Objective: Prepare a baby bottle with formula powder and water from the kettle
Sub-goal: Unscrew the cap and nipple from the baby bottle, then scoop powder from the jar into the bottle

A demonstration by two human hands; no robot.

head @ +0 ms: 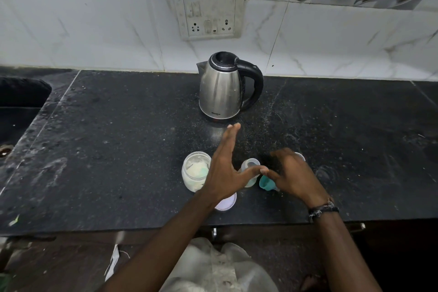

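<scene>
A steel kettle [224, 89] with a black handle and closed lid stands at the back of the black counter [106, 149]. Near the front edge sits an open jar of white formula powder [194, 172] with a teal scoop inside. Its pale lid [227, 204] lies flat under my left wrist. The clear baby bottle [250, 164] stands open-topped between my hands. My left hand [224, 168] hovers flat with fingers spread towards the kettle and its thumb across the bottle. My right hand [292, 174] pinches the teal bottle collar [266, 184] on the counter. A small white cap [300, 155] peeks out behind it.
A dark sink [21, 102] is set in at the far left. A switch and socket panel [209, 14] hangs on the tiled wall above the kettle. Below the counter edge are a metal cabinet handle [214, 233] and a crumpled plastic bag [220, 268].
</scene>
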